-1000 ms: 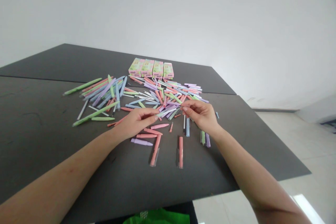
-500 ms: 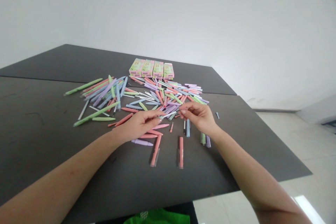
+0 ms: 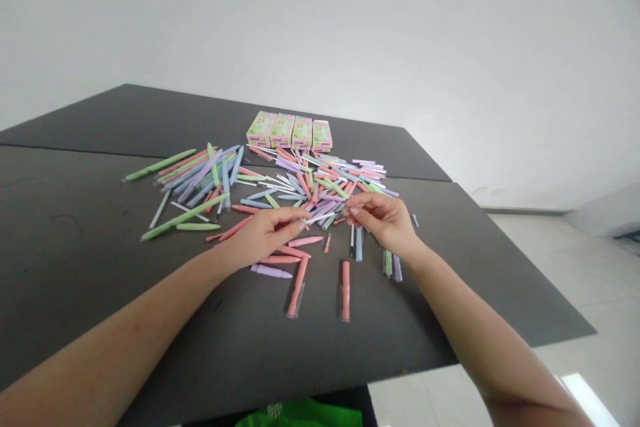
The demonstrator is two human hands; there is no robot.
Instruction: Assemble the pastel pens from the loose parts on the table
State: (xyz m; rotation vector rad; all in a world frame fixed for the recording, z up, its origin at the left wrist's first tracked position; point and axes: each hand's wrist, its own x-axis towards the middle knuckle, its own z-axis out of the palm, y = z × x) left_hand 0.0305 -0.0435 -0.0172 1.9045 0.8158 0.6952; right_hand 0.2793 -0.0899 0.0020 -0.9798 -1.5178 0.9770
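Though some pens (image 3: 201, 175) look assembled, many parts (image 3: 335, 187) lie loose, the left hand (image 3: 265, 233) pinching a refill (image 3: 322, 218), the right hand (image 3: 384, 219) near its tip, finger grip unclear.

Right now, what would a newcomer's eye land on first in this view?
Probably the heap of pastel pen parts, spread across the middle of the dark table. Just beyond it sit four pink-and-green boxes in a row. At the heap's near side, the left grip pinches a white stick, with the right grip near its other end.
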